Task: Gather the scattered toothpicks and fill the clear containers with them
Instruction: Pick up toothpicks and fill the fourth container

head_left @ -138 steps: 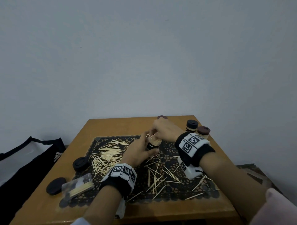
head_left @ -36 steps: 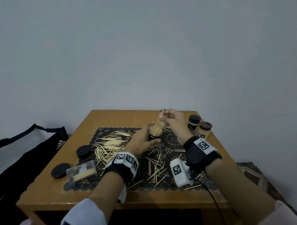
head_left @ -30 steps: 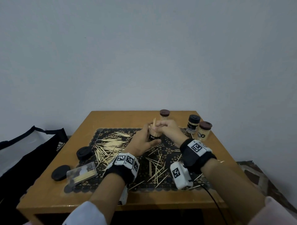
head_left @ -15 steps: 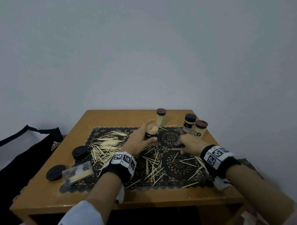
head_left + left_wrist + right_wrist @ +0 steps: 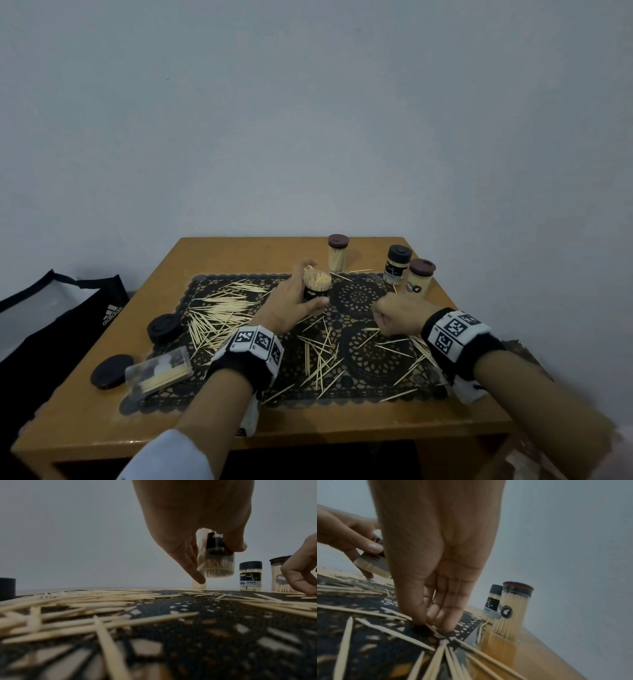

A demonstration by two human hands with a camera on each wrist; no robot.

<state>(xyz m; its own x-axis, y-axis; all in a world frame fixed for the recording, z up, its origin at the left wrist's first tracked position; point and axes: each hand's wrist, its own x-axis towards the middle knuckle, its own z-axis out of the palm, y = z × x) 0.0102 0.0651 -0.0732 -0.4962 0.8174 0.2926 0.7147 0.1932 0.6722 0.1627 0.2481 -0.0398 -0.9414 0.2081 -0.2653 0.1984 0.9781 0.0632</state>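
Many toothpicks: loose on the lace mat, the thickest heap left of the left hand, thinner strays fanned under and around the right fingertips.
Open container: lidless, packed near its rim, held clear of the mat.
Left hand: thumb and fingers wrapped round the open container's labelled waist.
Right hand: fingertips bunched down on the mat, apparently pinching one toothpick; blur leaves that unsure.
Capped containers: three, full, beyond the right fingertips.
Doing it well: gather several parallel, tips aligned, before lifting; tilt the container toward the fingers; feed into a gap, not onto the ends.
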